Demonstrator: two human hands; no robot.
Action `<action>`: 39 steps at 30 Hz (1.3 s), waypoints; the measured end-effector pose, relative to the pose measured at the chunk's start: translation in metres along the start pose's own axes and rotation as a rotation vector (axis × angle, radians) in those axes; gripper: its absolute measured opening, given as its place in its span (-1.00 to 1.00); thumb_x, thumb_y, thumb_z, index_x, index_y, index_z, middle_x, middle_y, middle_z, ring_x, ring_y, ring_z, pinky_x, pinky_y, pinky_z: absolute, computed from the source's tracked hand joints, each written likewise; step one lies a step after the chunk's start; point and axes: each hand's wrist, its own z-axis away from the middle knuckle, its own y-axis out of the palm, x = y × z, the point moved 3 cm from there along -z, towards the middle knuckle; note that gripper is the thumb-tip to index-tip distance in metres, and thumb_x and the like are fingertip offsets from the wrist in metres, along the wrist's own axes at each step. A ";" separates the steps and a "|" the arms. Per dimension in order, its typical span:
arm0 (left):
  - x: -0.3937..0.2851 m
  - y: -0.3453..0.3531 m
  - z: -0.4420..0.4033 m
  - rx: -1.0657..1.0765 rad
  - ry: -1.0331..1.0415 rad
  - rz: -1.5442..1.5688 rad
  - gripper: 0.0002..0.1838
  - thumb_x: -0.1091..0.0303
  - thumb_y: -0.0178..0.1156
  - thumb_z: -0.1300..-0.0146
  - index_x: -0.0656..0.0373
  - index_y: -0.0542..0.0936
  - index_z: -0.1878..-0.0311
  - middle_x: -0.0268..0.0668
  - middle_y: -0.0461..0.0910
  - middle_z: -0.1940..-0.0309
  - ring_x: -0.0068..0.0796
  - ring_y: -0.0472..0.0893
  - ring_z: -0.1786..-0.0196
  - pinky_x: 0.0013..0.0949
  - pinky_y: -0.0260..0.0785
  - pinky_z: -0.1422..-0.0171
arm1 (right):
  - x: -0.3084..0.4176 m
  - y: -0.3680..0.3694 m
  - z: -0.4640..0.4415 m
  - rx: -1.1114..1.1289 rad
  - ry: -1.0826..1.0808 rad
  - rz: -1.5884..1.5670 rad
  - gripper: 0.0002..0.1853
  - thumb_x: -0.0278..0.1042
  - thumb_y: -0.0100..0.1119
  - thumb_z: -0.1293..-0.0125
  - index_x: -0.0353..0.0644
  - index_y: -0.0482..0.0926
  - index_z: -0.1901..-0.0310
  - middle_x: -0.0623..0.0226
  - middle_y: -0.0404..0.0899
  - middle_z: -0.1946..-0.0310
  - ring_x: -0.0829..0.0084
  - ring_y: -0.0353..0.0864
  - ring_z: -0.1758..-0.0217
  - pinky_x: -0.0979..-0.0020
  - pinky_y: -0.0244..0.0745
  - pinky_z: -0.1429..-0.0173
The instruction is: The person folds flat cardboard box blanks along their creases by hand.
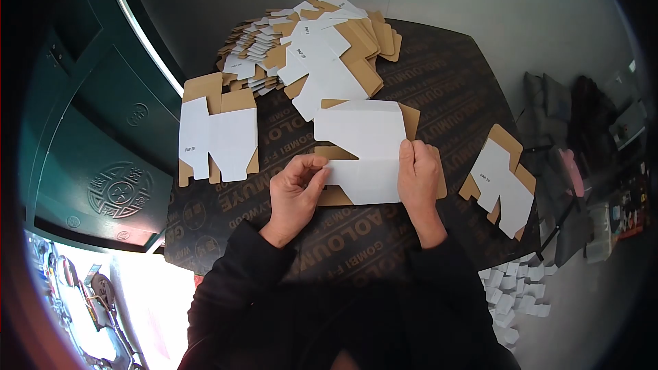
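A flat die-cut cardboard blank [363, 127], white on top with brown showing at its edges, lies in front of me over the dark printed tabletop [370, 247]. My left hand [298, 192] pinches a white flap at its left side between thumb and fingertips. At the right side my right hand [419, 177] grips the same blank, thumb on the white face and fingers curled over the edge. Brown parts show beneath and beside the white panels; whether they belong to a second blank I cannot tell.
A large heap of blanks [322, 62] covers the table's back. One blank [233, 137] lies at the left, another [504, 185] at the right. A green door [103, 130] stands left. Small white pieces [510, 294] lie on the floor, lower right; dark chair-like furniture [548, 103] stands right.
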 end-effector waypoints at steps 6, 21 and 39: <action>-0.001 0.000 0.001 -0.051 -0.022 0.005 -0.83 0.64 0.17 -0.24 0.32 0.56 0.11 -0.37 0.57 0.33 -0.70 0.44 0.38 -0.68 0.31 0.26 | 0.000 0.000 0.001 0.002 -0.003 -0.009 -0.74 -0.37 0.08 -0.32 -0.27 0.39 0.51 0.20 0.36 0.58 0.29 0.28 0.45 0.27 0.27 0.29; 0.010 -0.004 -0.004 -0.100 -0.281 0.333 -0.86 0.63 0.18 -0.23 0.38 0.60 0.15 -0.30 0.60 0.35 -0.64 0.49 0.41 -0.65 0.39 0.27 | 0.000 0.004 0.004 -0.032 -0.063 -0.037 -0.76 -0.41 0.09 -0.30 -0.26 0.38 0.52 0.24 0.34 0.59 0.32 0.26 0.45 0.28 0.25 0.30; 0.003 -0.017 -0.022 0.037 -0.475 0.653 -0.68 0.47 0.12 -0.32 0.41 0.44 -0.09 -0.04 0.58 0.11 -0.40 0.61 0.23 -0.44 0.51 0.07 | 0.022 -0.002 0.009 0.087 -0.227 -0.135 -0.79 -0.49 0.06 -0.28 -0.25 0.37 0.52 0.32 0.31 0.69 0.35 0.19 0.60 0.34 0.25 0.35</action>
